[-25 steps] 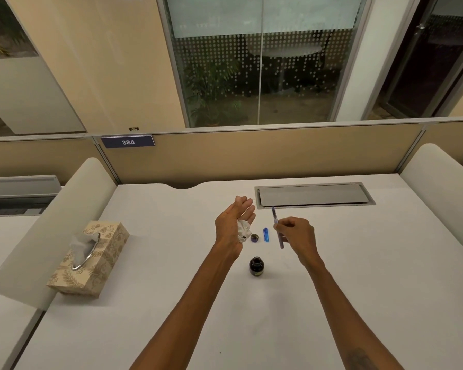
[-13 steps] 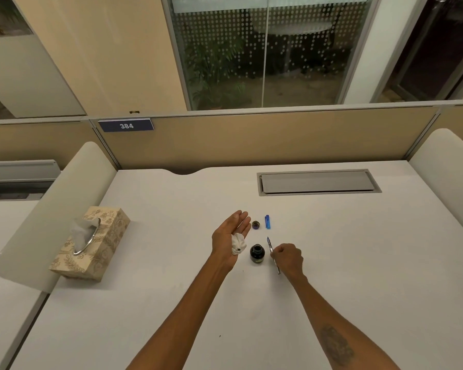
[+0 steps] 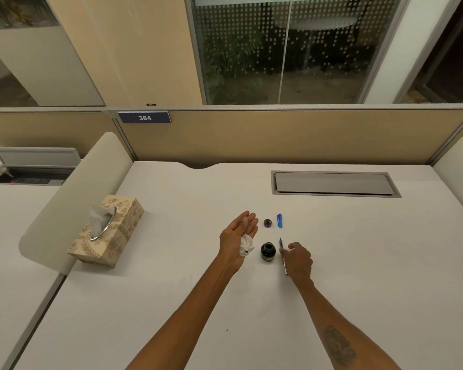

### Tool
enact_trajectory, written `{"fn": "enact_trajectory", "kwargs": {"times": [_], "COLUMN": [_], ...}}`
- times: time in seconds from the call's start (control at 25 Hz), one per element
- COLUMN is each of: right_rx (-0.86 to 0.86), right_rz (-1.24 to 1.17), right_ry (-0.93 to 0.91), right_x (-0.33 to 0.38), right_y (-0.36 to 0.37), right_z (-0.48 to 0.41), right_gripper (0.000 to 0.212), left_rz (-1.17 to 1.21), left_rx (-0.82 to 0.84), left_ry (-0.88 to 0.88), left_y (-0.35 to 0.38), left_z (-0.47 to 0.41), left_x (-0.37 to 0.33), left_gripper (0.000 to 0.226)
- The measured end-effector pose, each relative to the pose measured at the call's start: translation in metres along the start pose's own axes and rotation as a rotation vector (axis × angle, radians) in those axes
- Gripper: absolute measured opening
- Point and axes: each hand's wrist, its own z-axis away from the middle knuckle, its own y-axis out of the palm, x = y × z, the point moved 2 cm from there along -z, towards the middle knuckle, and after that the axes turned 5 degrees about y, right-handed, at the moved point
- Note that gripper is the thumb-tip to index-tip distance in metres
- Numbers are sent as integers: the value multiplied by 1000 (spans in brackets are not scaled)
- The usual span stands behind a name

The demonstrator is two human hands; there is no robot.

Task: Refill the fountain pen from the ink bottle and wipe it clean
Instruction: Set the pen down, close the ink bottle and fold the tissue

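Nearest to me, 2 bare forearms reach out over the white desk [image 3: 158, 295], the right one bearing a dark tattoo [image 3: 338, 345] whose design I cannot make out. The right hand [image 3: 300, 259] is knuckles-up, its fingers [image 3: 292, 247] curled together and pinched round the fountain pen [image 3: 281, 244]. The pen's tip points to the far side and its near end pokes out below the hand. It lies just right of the ink bottle [image 3: 267, 251]; I cannot tell whether it touches the desk.

The bottle stands upright and uncapped between the 2 hands. Any print on it is too small to read.

Left of the bottle, the left hand [image 3: 234, 237] is turned palm-up, fingers [image 3: 247, 220] straight and close together, gripping nothing. A crumpled white tissue [image 3: 246, 245] with a dark ink spot rests loose on the palm, near the bottle.

A little farther on, the round bottle cap [image 3: 267, 223] sits on the desk, and just to its right lies the blue pen cap [image 3: 279, 220], the 2 apart from each other.

Well off to the left stands a patterned tissue box [image 3: 110, 236] with a sheet poking from its slot; I see no brand on it.

Farther right, a grey hatch [image 3: 334, 183] is set flush into the desktop. Beyond it, on the tan partition [image 3: 278, 134], a blue plate [image 3: 144, 117] reads "384" in white.
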Motion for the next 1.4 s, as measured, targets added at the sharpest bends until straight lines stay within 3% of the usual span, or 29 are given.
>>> {"fn": "enact_trajectory", "kwargs": {"times": [0.2,0.24,0.4,0.48,0.64,0.88,1.12,1.28,1.4], "right_rx": [-220,-164,347,452,610,804,892,896,841], "right_rz": [-276,-342,-503,-529,-651,-722,-677,-576,-527], "right_ry": [-205,-281,-504,-553,-544,-451,-411,-486,-545], "right_x": [56,69,111,125,141,160,177,184,181], "right_y": [-34,-39,-37,-29,-20,-17,-17,-24,-29], "right_z": [29,36,73,89,114,135,153,166,167], "right_gripper": [18,17,21,21,14,15,25,19,13], "left_rz": [-23,-23,-38,-31,-49,-258,-467,-569,-548], "left_rx": [30,36,29,17,9,-28,65,74,16], "left_ry": [21,32,91,128,196,359,355,356,384], "left_y": [1,1,1,0,-1,-7,-5,-1,4], "left_z": [-4,-5,-9,-8,-1,14,34,37,41], "left_x": [-13,-17,-37,-50,-73,-96,-113,-123,-117], "left_gripper": [41,42,42,41,41,42,53,85,70]}}
